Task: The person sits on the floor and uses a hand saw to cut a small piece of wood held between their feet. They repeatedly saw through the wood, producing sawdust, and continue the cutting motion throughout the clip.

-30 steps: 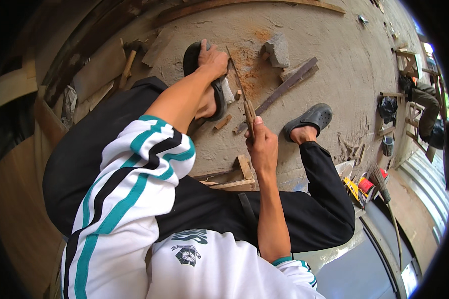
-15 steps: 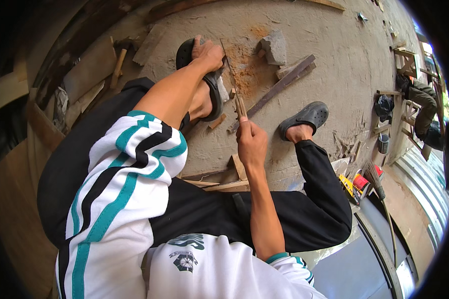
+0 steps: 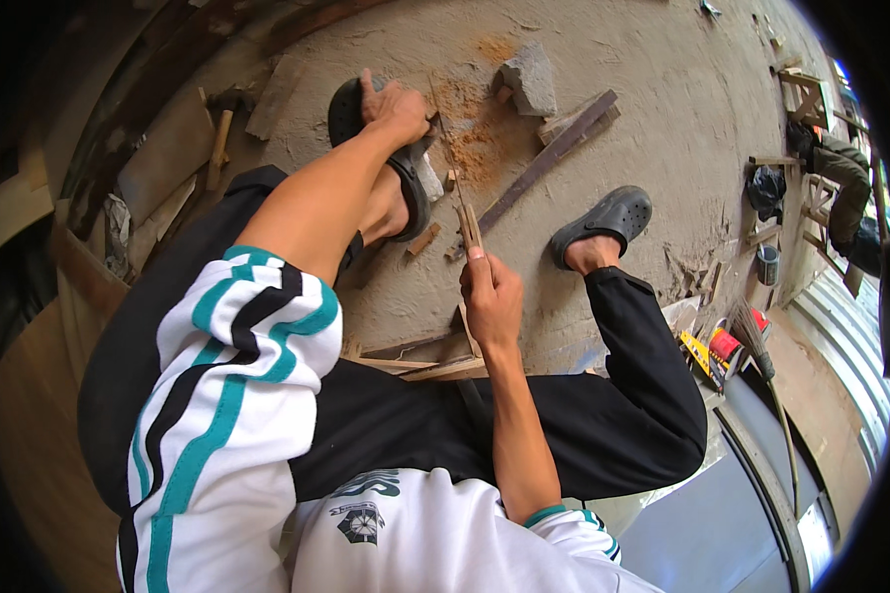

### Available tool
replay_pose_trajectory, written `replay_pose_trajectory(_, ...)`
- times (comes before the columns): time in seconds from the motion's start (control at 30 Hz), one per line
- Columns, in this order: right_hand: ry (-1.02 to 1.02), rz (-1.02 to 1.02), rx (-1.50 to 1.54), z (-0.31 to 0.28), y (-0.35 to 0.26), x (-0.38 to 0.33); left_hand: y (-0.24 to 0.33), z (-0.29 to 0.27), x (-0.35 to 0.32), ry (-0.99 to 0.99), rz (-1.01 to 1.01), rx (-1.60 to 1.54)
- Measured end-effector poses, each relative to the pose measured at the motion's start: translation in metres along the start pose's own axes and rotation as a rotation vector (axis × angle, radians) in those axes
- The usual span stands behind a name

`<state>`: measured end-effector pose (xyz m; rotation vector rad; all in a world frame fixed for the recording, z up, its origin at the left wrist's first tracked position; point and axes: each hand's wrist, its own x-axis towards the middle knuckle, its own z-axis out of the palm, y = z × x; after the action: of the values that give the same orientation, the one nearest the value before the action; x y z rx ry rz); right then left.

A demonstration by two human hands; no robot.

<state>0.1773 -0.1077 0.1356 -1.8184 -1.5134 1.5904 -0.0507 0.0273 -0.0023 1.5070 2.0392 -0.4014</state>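
My right hand (image 3: pixel 491 299) is closed around the lower end of a thin wooden stick (image 3: pixel 465 212), with the thumb pressed along it. The stick points away from me, toward the concrete floor (image 3: pixel 643 89), and its far end reaches a patch of orange sawdust (image 3: pixel 480 148). My left hand (image 3: pixel 394 107) is stretched far forward, and its fingers are bent down over the far end of the stick, beside the toe of my left sandal (image 3: pixel 405 173). I cannot tell if this hand really grips the stick or only presses on it, because the fingers hide the contact.

The left sandal is black and it is on my left foot, just under my left forearm. My right sandal (image 3: pixel 608 219) is grey-black and stands on the floor to the right of the stick, well apart from my hands. Between the two feet lies a long dark wooden batten (image 3: pixel 549 158), placed diagonally. Near its upper end there is a rough grey stone (image 3: pixel 529 77). A small wood offcut (image 3: pixel 422 240) lies just beside my left foot.

At the left, near some boards, I see a hammer (image 3: pixel 220 138) with a wooden handle. Close to my knees some thin wooden strips (image 3: pixel 415 364) lie on the floor. At the right edge there is a yellow tool (image 3: pixel 700 354) beside a red can (image 3: pixel 730 346).
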Motion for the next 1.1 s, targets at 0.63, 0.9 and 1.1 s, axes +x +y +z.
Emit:
replay_pose_trajectory(0.63,-0.032,0.005,-0.009,-0.010,0.008,0.016,-0.007,0.015,0.021,0.083,-0.163,-0.040)
replay_pose_trajectory(0.9,-0.063,0.079,0.106,-0.034,0.000,-0.023,-0.016,0.002,0.007,0.004,-0.127,-0.119)
replay_pose_trajectory(1.1,-0.047,-0.016,-0.007,-0.021,-0.005,0.026,-0.008,0.008,0.020,0.003,-0.175,-0.058)
